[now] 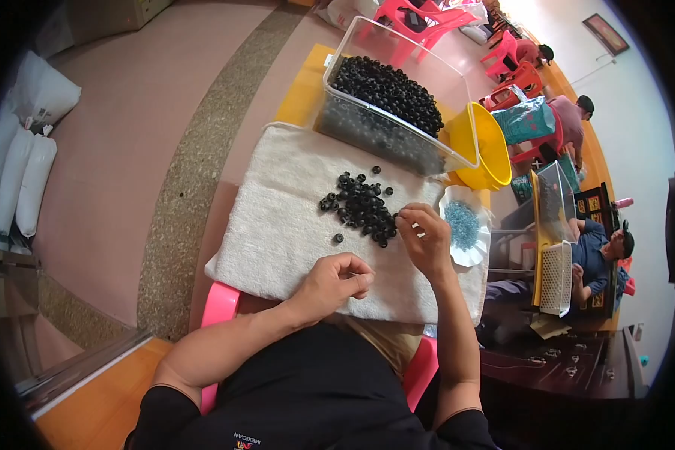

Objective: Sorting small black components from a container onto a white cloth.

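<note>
A loose pile of small black round pieces (364,204), some with a visible hole, lies on a white towel (277,187) in front of me. My right hand (427,238) is at the pile's right edge, its thumb and forefinger pinched together beside the nearest pieces. Whatever those fingertips hold is too small to make out. Nearer to my body, my left hand (333,283) hovers over the towel with curled fingers and the thumb against them; its contents are hidden. Right of my right hand, a white fluted dish (469,256) holds many tiny pale-blue pieces (462,223).
Behind the towel stands a clear plastic bin (382,146) partly filled with black pieces, with a yellow bowl (487,150) beside it. Another person (596,255) sits to the right near a white basket (555,279). White sacks (22,172) rest on the floor at left.
</note>
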Tool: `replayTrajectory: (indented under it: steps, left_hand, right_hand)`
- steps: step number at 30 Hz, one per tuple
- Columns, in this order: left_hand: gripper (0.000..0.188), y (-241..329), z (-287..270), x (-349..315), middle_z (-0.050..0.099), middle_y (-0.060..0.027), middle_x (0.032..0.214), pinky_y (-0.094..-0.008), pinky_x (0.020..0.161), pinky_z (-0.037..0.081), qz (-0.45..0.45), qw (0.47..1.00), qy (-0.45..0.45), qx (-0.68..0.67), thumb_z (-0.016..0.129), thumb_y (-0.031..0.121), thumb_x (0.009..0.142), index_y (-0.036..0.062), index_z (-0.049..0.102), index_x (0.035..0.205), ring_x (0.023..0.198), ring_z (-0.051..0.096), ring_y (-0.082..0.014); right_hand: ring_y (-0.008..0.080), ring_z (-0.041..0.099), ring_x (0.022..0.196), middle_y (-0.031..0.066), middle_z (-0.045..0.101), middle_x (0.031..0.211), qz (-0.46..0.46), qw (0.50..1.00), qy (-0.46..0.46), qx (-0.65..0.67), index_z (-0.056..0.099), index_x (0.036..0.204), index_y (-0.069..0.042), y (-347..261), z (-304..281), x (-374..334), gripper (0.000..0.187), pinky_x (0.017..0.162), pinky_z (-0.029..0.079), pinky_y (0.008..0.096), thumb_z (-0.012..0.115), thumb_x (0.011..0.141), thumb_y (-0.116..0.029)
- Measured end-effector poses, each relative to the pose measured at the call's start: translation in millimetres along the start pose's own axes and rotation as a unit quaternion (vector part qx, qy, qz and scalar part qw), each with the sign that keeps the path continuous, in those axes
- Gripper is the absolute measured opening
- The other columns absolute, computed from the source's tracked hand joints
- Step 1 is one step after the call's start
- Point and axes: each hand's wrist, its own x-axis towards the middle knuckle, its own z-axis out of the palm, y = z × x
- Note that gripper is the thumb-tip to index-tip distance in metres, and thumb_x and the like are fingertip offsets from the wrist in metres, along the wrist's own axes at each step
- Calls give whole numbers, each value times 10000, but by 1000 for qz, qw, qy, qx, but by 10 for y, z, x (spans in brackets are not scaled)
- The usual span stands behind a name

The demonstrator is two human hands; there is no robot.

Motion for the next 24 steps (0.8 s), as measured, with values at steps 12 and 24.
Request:
replayTrajectory:
  steps: [12, 24]
  left_hand:
    - [140, -16, -2, -5, 626, -38, 827, -238, 702, 492, -1, 1000, -3, -14, 653, 91, 920, -18, 625, 1004, 742, 581, -91]
    - [143, -5, 4, -13, 630, -39, 837, -241, 704, 502, -5, 1000, 2, -10, 659, 103, 921, -10, 628, 1004, 741, 587, -88]
  right_hand:
    - [356, 636, 944, 135, 649, 1042, 3, 979, -123, -165, 685, 1073, -49, 56, 9, 549, 222, 817, 500, 410, 650, 864, -114]
    - [220, 636, 786, 135, 651, 981, 19, 997, -75, -23, 664, 1075, -9, 10, 9, 15, 225, 700, 504, 311, 641, 852, 5]
